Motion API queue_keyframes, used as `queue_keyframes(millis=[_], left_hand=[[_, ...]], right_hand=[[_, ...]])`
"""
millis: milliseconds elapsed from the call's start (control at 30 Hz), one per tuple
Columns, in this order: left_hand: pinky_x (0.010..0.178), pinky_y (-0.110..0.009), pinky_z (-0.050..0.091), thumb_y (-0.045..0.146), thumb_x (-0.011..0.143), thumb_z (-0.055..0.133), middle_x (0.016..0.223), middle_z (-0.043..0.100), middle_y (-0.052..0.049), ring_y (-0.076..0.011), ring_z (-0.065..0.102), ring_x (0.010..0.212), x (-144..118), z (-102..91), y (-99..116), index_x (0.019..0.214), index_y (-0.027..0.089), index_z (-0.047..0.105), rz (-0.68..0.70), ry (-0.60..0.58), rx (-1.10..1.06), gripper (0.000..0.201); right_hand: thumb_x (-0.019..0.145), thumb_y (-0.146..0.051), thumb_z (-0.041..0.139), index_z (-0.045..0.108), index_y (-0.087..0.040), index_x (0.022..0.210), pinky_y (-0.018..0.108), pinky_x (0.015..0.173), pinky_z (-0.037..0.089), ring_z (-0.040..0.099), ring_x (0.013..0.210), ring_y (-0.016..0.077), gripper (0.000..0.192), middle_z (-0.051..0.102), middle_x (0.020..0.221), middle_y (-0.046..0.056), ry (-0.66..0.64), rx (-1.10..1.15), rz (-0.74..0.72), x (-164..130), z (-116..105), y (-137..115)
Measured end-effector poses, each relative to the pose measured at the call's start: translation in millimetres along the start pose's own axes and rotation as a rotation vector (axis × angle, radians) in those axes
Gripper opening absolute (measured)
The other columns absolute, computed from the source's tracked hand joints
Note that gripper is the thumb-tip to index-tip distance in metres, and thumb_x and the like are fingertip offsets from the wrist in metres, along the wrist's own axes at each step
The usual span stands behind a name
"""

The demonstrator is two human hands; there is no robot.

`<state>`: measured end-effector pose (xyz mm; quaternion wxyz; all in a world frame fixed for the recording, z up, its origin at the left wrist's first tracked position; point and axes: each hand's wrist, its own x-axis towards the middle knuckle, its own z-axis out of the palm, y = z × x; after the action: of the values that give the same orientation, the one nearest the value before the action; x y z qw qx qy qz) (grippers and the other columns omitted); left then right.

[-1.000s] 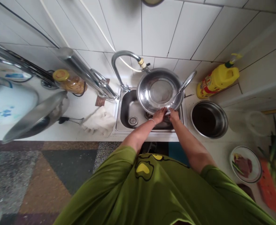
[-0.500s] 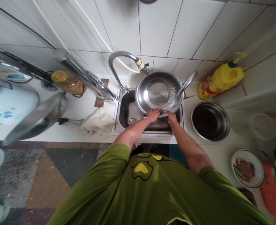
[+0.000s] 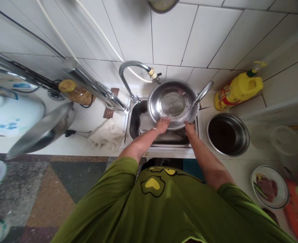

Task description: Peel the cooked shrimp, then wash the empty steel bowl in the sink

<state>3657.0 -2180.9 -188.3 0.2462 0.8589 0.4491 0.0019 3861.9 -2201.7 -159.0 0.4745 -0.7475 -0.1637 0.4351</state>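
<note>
A shiny steel basin (image 3: 173, 87) with some water in it is held over the small steel sink (image 3: 139, 123), under the curved tap (image 3: 128, 72). My left hand (image 3: 162, 125) grips the basin's near rim at the left. My right hand (image 3: 190, 127) grips the near rim at the right. A metal ladle handle (image 3: 202, 92) sticks out from the basin's right side.
A yellow oil jug (image 3: 237, 89) stands by the tiled wall at the right. An empty dark steel bowl (image 3: 227, 134), a plate of meat (image 3: 269, 186) and an orange board lie on the right counter. A cloth (image 3: 105, 135), a jar (image 3: 74, 92) and a wok (image 3: 41, 130) sit left.
The basin has tipped to a flatter angle and water now shows in it. My hands have moved apart along its near rim.
</note>
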Motion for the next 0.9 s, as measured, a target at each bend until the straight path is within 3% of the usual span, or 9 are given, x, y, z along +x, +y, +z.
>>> queue_keyframes(millis=[67,133,233,333,467,533,633,767,900], left_hand=[[0.135,-0.057,0.014,0.004,0.088,0.051,0.169,0.041,-0.025,-0.0351,0.033,0.162,-8,-6.6,-20,0.156,0.005,0.055,-0.025,0.024,0.004,0.068],[0.135,-0.058,0.016,0.005,0.089,0.050,0.168,0.043,-0.026,-0.0350,0.034,0.162,-9,-3.6,-19,0.156,0.005,0.055,-0.042,0.043,-0.001,0.067],[0.133,-0.052,0.025,0.011,0.086,0.061,0.171,0.037,-0.027,-0.0357,0.035,0.161,1,14.2,15,0.161,0.003,0.046,-0.067,0.058,-0.016,0.077],[0.131,-0.044,0.030,0.013,0.084,0.065,0.173,0.035,-0.025,-0.0335,0.038,0.159,7,22.7,33,0.162,0.002,0.043,-0.041,0.059,-0.046,0.082],[0.134,-0.052,0.022,0.005,0.088,0.052,0.169,0.042,-0.025,-0.0334,0.037,0.160,-7,4.3,-8,0.157,0.002,0.051,0.001,-0.002,0.083,0.069],[0.134,-0.055,0.020,0.004,0.090,0.048,0.166,0.045,-0.028,-0.0339,0.038,0.160,-12,-2.4,-21,0.153,0.000,0.055,0.004,0.003,0.142,0.063],[0.132,-0.051,0.029,0.008,0.091,0.054,0.165,0.046,-0.029,-0.0333,0.043,0.157,-5,6.0,1,0.153,-0.001,0.054,-0.006,0.072,0.114,0.063],[0.127,-0.047,0.040,0.015,0.088,0.065,0.165,0.047,-0.026,-0.0318,0.048,0.153,6,23.3,38,0.156,0.004,0.051,-0.026,0.127,-0.004,0.071],[0.133,-0.050,0.027,0.005,0.093,0.053,0.165,0.046,-0.027,-0.0309,0.041,0.159,-9,6.0,-1,0.154,0.001,0.054,0.002,0.020,0.100,0.062]], right_hand=[[0.073,-0.024,0.081,0.073,-0.018,0.084,0.024,0.066,0.058,0.071,0.083,0.0178,0.015,0.072,0.073,-0.001,-0.002,-0.036,-0.139,12,-15,-13],[0.074,-0.028,0.081,0.073,-0.018,0.088,0.025,0.071,0.059,0.071,0.086,0.0172,0.020,0.074,0.078,-0.001,-0.042,0.036,-0.179,6,-16,-14],[0.077,-0.029,0.077,0.070,-0.018,0.088,0.025,0.060,0.058,0.068,0.072,0.0156,0.017,0.073,0.075,-0.001,-0.119,0.175,0.007,-23,5,4],[0.081,-0.026,0.073,0.064,-0.019,0.075,0.025,0.047,0.051,0.060,0.056,0.0142,0.013,0.066,0.063,-0.001,-0.102,0.087,0.134,-34,17,14],[0.082,-0.026,0.074,0.060,-0.021,0.068,0.022,0.041,0.041,0.047,0.049,0.0117,0.021,0.051,0.051,-0.006,-0.009,-0.167,-0.088,3,-9,-12],[0.080,-0.032,0.077,0.064,-0.019,0.074,0.021,0.045,0.043,0.050,0.054,0.0116,0.019,0.052,0.054,-0.007,-0.021,-0.178,-0.227,13,-19,-22],[0.079,-0.039,0.078,0.071,-0.016,0.094,0.022,0.057,0.054,0.063,0.068,0.0134,0.028,0.068,0.072,-0.002,-0.080,0.006,-0.255,-6,-6,-11],[0.075,-0.034,0.076,0.070,-0.014,0.092,0.024,0.050,0.051,0.062,0.062,0.0149,0.027,0.070,0.073,0.002,-0.108,0.014,-0.008,-34,15,12],[0.076,-0.032,0.073,0.069,-0.013,0.085,0.025,0.055,0.050,0.063,0.066,0.0160,0.021,0.068,0.072,0.003,-0.026,-0.173,-0.186,1,-17,-14]])
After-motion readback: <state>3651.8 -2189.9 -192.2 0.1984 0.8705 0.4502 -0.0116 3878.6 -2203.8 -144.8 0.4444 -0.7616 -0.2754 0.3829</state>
